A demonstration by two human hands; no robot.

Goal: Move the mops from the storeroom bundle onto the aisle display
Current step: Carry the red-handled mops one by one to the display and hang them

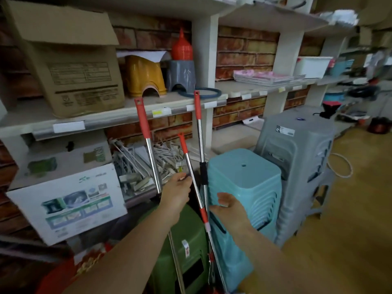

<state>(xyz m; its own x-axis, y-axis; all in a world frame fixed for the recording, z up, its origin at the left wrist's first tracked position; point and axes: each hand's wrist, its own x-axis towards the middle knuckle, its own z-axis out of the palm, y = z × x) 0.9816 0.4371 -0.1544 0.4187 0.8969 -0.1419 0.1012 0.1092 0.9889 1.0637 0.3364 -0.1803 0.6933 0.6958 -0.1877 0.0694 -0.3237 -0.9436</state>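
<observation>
**A:** What's nearest?

**B:** My right hand [228, 205], fingers loose, holding nothing, beside the blue stools [246, 187]. My left hand [177, 193] reaches among the mop handles [192, 166]; whether that grip has closed on one, I can't tell.

**A:** And the mops?

**B:** Three handles lean splayed between green stools [186, 247] and blue, against the shelf [127, 115].

**A:** Risk?

**B:** Pulling one could topple the others, I'd guess.

Three mop handles [148, 145], two cardboard boxes [70, 60], three stool stacks [244, 183], two hands [176, 194].
</observation>
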